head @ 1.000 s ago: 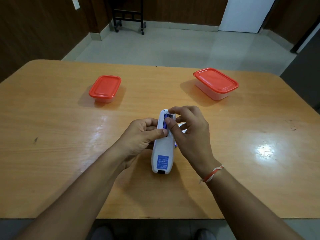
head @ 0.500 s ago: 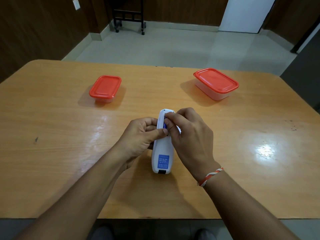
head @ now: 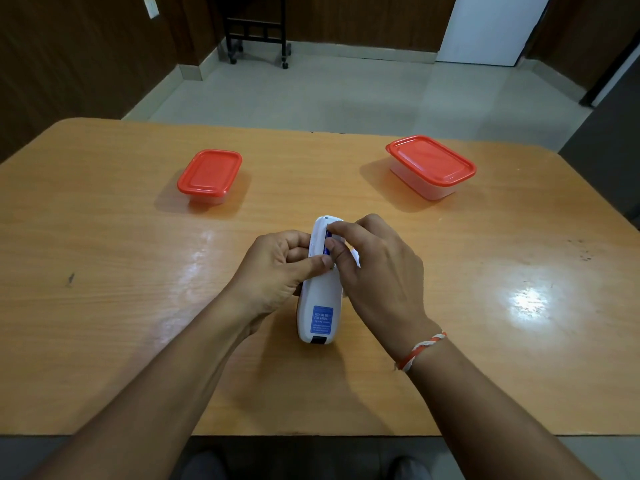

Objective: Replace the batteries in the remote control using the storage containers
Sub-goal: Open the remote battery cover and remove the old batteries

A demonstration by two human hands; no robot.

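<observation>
Your left hand (head: 277, 268) still grips the remote (head: 317, 306); your right hand (head: 374, 268), fingertips now back in its bay, pinches the blue battery (head: 326, 244), apparently extraction underway.

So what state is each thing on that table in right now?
remote control: face down, battery bay open, blue battery showing
left hand: grips the remote's side
right hand: fingers pinch at the battery
small container: lid on
large container: lid on
</observation>
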